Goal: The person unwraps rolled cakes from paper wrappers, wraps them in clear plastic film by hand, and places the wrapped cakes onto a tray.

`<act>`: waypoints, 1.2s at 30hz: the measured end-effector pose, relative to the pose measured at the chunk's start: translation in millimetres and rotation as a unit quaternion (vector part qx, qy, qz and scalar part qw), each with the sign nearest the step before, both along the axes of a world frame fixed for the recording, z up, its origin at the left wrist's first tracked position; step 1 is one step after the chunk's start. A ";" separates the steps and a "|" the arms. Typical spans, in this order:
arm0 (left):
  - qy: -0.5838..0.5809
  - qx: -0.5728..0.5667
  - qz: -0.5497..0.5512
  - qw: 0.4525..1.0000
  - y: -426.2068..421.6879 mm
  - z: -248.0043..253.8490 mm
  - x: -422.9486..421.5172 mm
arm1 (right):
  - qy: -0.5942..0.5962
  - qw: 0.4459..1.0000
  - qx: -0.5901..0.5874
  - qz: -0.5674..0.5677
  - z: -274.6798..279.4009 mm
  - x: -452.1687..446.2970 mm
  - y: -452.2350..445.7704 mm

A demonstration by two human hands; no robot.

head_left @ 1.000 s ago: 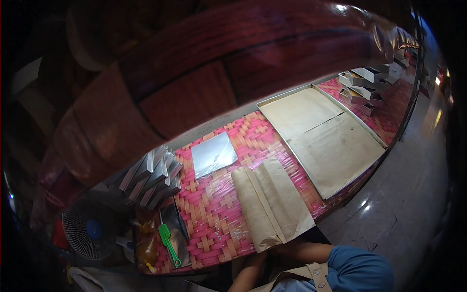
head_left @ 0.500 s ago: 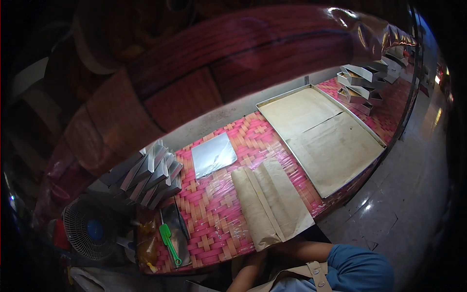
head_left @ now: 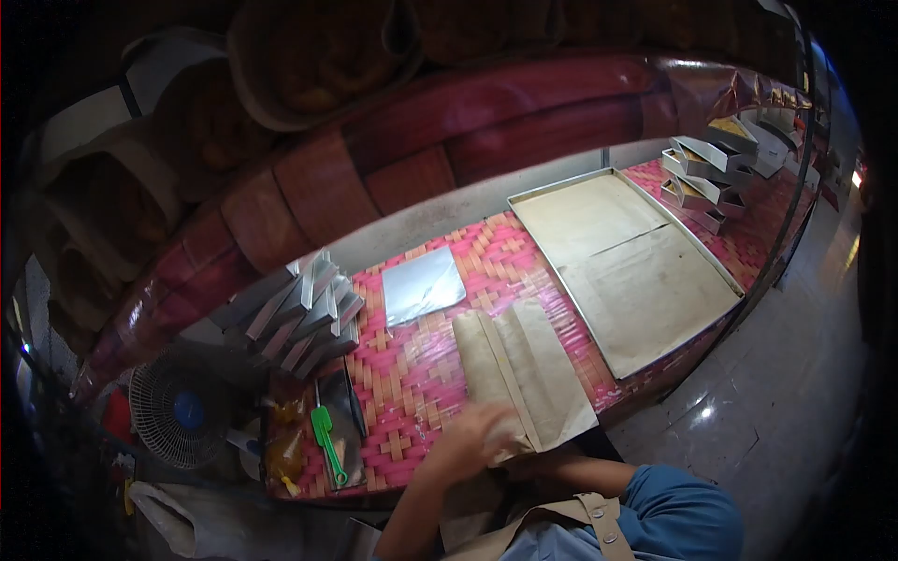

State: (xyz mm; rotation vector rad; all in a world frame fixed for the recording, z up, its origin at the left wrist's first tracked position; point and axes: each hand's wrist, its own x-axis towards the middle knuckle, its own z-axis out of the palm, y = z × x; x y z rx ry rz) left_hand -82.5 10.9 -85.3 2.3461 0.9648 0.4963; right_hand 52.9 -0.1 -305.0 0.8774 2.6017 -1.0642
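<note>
A brown paper sheet (head_left: 550,369), with a long rolled bulge along its left side, lies on the pink and orange woven-pattern table cover. My left hand (head_left: 472,439) is over the near left corner of this paper roll; its fingers are smeared by motion, so their grip is unclear. My right forearm (head_left: 599,475) reaches in from the right along the table's near edge. Its hand is hidden behind the near end of the paper, and I cannot tell what it touches. A shiny silver sheet (head_left: 423,286) lies just beyond the roll.
A large metal tray (head_left: 561,285) lined with brown paper lies at right. Long metal tins (head_left: 309,313) are stacked at left, more tins (head_left: 697,173) at far right. A green spatula (head_left: 325,435) and a fan (head_left: 173,411) are at lower left. A shelf edge (head_left: 393,150) hangs overhead.
My left hand has come up from below the table edge onto the near left corner of the paper roll. The right hand stays hidden. The view has shifted slightly.
</note>
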 end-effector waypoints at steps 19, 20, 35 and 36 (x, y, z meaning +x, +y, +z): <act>0.187 0.055 0.074 0.978 45.7 -38.4 83.2 | 0.451 0.775 -0.281 -0.343 186.7 147.9 -18.2; 0.143 0.066 0.084 0.984 46.9 -38.5 83.4 | 0.450 0.776 -0.281 -0.341 184.6 146.8 -9.7; -0.243 -0.059 0.415 0.875 14.3 -30.9 -144.4 | 0.246 0.770 0.093 -0.581 131.5 120.3 49.4; -0.242 -0.059 0.421 0.872 12.0 -35.5 -145.7 | 0.214 0.772 0.094 -0.591 136.7 118.9 50.2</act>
